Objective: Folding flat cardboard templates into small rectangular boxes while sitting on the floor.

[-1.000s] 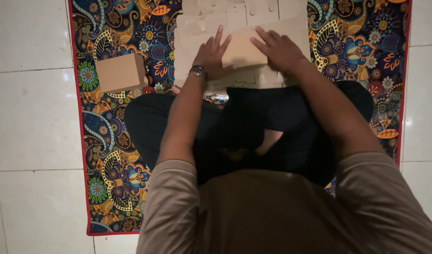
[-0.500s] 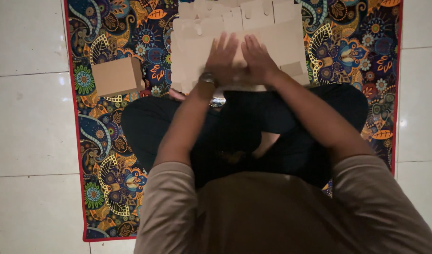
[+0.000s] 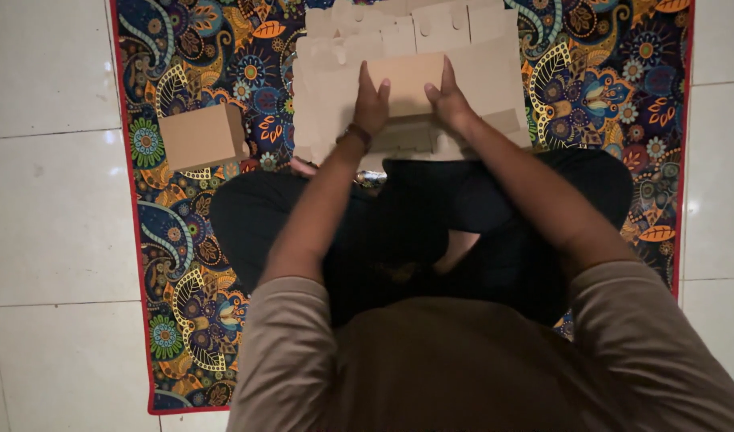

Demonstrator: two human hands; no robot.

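Since half a second ago the hands have drawn a little apart again, each now at one side of the small flat tan cardboard panel (image 3: 407,84) instead of pressed together over its middle; a second ago they lay spread much wider on the sheets. The left hand (image 3: 371,104), a dark band at its wrist, pinches the panel's left edge, fingers curled over the top. The right hand (image 3: 451,104) grips the right edge the same way. Both forearms reach straight forward over the crossed legs in dark trousers (image 3: 431,232).

The panel sits on the pile of pale flat cardboard sheets with punched tabs (image 3: 431,32), which lies on the colourful paisley floor mat with red edging (image 3: 191,64). A folded brown cardboard box (image 3: 203,136) rests on the mat well left of the hands, unmoved. White floor tiles (image 3: 47,200) surround the mat.
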